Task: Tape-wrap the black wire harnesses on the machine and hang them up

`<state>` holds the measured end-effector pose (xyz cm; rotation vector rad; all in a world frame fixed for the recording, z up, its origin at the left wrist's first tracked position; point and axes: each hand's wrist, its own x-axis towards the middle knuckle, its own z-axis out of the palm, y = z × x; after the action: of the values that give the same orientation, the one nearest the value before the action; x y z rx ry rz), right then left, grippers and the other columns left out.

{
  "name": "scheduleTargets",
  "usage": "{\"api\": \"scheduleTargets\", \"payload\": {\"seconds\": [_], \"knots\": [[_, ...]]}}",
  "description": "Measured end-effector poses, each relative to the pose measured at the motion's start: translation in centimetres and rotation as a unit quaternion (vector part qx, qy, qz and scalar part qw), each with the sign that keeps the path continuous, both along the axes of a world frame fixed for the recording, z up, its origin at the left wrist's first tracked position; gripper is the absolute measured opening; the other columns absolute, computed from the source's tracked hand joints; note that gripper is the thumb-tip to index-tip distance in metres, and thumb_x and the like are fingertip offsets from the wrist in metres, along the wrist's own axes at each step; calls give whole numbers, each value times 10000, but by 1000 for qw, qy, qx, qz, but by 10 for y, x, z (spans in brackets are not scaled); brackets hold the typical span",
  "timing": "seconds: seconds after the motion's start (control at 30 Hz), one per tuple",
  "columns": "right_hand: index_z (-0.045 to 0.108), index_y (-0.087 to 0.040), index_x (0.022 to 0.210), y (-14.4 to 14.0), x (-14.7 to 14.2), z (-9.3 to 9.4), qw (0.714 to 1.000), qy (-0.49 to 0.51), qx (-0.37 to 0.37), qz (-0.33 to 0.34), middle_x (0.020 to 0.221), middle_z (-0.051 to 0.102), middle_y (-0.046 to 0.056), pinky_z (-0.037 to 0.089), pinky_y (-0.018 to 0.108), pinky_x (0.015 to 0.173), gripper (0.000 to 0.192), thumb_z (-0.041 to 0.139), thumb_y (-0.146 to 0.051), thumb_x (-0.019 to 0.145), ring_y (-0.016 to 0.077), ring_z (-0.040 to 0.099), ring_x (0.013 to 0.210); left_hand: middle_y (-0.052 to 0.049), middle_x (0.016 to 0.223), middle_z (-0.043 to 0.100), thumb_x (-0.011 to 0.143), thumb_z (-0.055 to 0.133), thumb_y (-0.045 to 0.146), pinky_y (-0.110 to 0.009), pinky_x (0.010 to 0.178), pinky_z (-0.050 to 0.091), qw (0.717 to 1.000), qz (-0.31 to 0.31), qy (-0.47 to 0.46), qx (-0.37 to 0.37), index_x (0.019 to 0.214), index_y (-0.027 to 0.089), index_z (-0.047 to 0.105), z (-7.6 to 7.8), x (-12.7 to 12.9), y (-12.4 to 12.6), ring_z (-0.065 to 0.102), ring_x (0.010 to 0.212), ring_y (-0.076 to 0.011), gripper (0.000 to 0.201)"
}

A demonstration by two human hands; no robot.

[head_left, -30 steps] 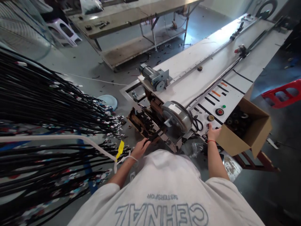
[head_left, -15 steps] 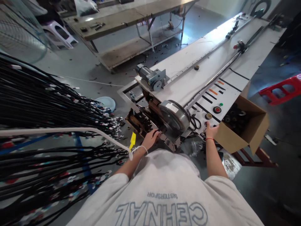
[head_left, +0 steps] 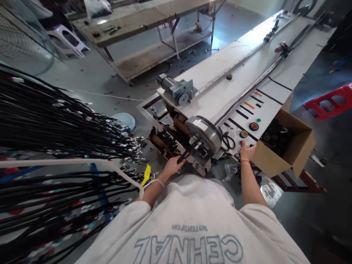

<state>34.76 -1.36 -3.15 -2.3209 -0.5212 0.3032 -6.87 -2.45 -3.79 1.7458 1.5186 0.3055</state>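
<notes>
My left hand point(head_left: 172, 167) is closed on the end of a black cable point(head_left: 187, 152). That cable runs up to the slot in the round grey drum point(head_left: 208, 134) at the near end of the white machine table. A white cord with a yellow tag point(head_left: 146, 174) crosses in front of my left wrist. My right hand point(head_left: 248, 152) is at the table's near edge, its thumb touching a small red button point(head_left: 241, 142); its other fingers are largely hidden. Close to that thumb lie a roll of tape point(head_left: 243, 134) and a larger red button point(head_left: 253, 126).
A cardboard box point(head_left: 283, 146) of dark rolls stands right of the table. Black cable bundles point(head_left: 55, 110) with white connectors hang at left. A motor point(head_left: 176, 90) sits on the table's left edge. Beyond are a workbench point(head_left: 143, 29) and a red stool point(head_left: 330, 101).
My left hand has drawn slightly left and down, and the black cable now shows between it and the drum. The drum's opening has turned. My right hand stays at the button.
</notes>
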Motion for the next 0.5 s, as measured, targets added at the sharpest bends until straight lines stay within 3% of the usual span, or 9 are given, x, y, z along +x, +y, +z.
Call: {"api": "scheduleTargets", "payload": {"seconds": [0.1,0.2,0.33,0.5], "knots": [[337,17,1410,1,-1,3,1000,0,-11,0,1410,426,316,320,485,1087,937,629,-587,755,400,410,1319,-68,753,694,817,543,372,-263,673,421,996,-26,76,-44,783,176,655,-14,-30,-17,632,729,-204,228],[355,4,1393,1,-1,6,1000,4,-13,1,1391,448,313,333,488,1079,903,650,-561,753,401,436,1297,-68,796,712,800,542,367,-266,676,428,995,-33,63,-65,805,178,661,-16,-56,-33,638,757,-208,224],[373,-10,1372,2,0,6,1000,3,2,7,1391,453,304,334,483,1083,862,655,-543,755,392,433,1305,-30,725,685,808,532,495,-264,637,423,999,-25,17,-38,792,182,649,-3,-71,-46,598,681,-188,334],[369,-36,1370,2,0,5,1000,4,10,9,1392,461,281,336,491,1080,841,640,-545,758,384,433,1305,-56,765,711,818,536,512,-284,687,454,1000,0,-20,-11,823,192,651,14,-61,-42,629,715,-208,340]]}}
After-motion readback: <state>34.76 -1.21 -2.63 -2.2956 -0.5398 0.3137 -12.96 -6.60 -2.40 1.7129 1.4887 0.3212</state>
